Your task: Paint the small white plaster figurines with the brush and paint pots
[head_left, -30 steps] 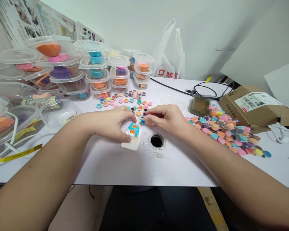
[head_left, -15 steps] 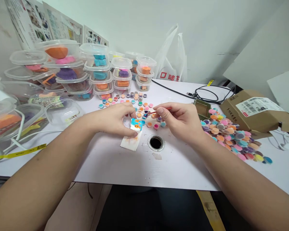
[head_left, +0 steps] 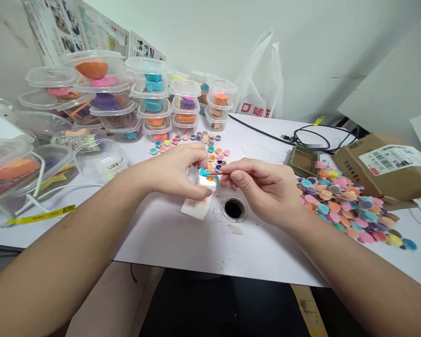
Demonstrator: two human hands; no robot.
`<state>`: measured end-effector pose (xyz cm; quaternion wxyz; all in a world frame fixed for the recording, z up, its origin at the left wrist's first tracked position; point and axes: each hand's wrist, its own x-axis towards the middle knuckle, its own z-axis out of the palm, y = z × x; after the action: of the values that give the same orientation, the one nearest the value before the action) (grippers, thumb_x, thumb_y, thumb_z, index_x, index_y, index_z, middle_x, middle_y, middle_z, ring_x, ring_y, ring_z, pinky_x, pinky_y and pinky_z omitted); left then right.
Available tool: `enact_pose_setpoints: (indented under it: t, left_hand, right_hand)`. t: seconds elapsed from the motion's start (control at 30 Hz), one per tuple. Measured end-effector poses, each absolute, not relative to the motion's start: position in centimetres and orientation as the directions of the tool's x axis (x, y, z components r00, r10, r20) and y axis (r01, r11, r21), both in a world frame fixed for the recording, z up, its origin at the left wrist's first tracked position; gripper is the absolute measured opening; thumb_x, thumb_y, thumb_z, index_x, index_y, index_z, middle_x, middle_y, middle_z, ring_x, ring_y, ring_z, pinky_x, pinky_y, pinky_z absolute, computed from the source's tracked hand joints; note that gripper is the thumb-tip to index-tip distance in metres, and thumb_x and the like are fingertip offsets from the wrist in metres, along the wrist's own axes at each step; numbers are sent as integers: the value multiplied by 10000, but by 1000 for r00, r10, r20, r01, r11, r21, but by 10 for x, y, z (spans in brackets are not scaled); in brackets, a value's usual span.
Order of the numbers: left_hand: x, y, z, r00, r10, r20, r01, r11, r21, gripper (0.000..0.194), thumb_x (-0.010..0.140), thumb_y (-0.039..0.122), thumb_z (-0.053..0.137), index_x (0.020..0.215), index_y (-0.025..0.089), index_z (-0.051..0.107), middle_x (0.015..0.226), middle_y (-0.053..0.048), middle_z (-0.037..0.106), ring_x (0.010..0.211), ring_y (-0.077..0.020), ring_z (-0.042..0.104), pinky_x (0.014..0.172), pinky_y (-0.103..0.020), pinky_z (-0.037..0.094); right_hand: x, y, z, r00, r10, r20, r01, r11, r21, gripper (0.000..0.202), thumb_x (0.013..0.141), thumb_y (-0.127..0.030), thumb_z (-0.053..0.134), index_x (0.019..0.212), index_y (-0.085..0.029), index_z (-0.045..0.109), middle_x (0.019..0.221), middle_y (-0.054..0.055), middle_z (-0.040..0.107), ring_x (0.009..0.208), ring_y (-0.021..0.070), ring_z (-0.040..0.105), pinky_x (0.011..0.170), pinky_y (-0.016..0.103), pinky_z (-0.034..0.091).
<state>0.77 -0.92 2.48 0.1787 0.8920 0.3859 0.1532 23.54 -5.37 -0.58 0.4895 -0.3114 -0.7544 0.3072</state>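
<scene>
My left hand [head_left: 180, 172] is closed around a small white figurine [head_left: 207, 179] painted with blue and orange, held between thumb and fingers above the table. A thin red paintbrush [head_left: 228, 173] is pinched in my right hand [head_left: 263, 185]. Its tip is at the figurine's blue painted top; whether it touches I cannot tell. Beneath the figurine lies a stained white paper tissue [head_left: 195, 210]. Strips of small paint pots [head_left: 215, 150] in many colours spread behind my hands, partly hidden by them.
Stacked clear containers [head_left: 154, 105] with coloured pieces stand at the back left. A heap of paint pots [head_left: 344, 206] lies at right, beside a green tray [head_left: 301, 161] and a cardboard box [head_left: 379, 164]. A round hole [head_left: 234, 209] opens in the table. White cables [head_left: 38, 187] run at left.
The brush tip has moved from a dark blue paint pot on the table to the figurine. My two hands have come closer together. The whole view has shifted slightly.
</scene>
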Motion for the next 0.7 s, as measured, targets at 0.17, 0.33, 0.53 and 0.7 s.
enact_pose_setpoints:
  t: [0.17,0.33,0.53,0.7]
  left_hand:
    - [9,-11,25,658,740,136,626,-639,447,384,628,395,755,701,224,419,786,13,456,751,-170,414,672,-320,318]
    - [8,-11,26,658,742,128,626,-634,454,368,632,405,758,720,225,448,796,13,462,757,-171,423,664,-322,318]
    - [7,-10,25,660,739,136,625,-640,447,384,629,411,757,723,229,432,783,16,453,745,-170,407,657,-320,311]
    - [7,-10,25,661,739,131,627,-640,445,387,634,407,748,718,231,413,780,15,449,746,-174,414,660,-319,307]
  right_hand:
    - [236,-56,-4,-349,789,505,186,587,-788,179,978,-366,649,969,-253,787,950,43,798,854,183,748,797,342,632]
    - [235,-55,-5,-320,799,510,158,576,-802,180,977,-379,648,988,-267,788,941,43,795,847,188,747,798,356,632]
    - [236,-55,-3,-362,766,532,174,616,-768,166,979,-342,646,960,-254,786,929,36,798,813,169,742,784,337,627]
    - [234,-56,-2,-327,777,538,164,608,-777,183,980,-375,639,983,-267,787,931,46,798,834,191,748,774,359,632]
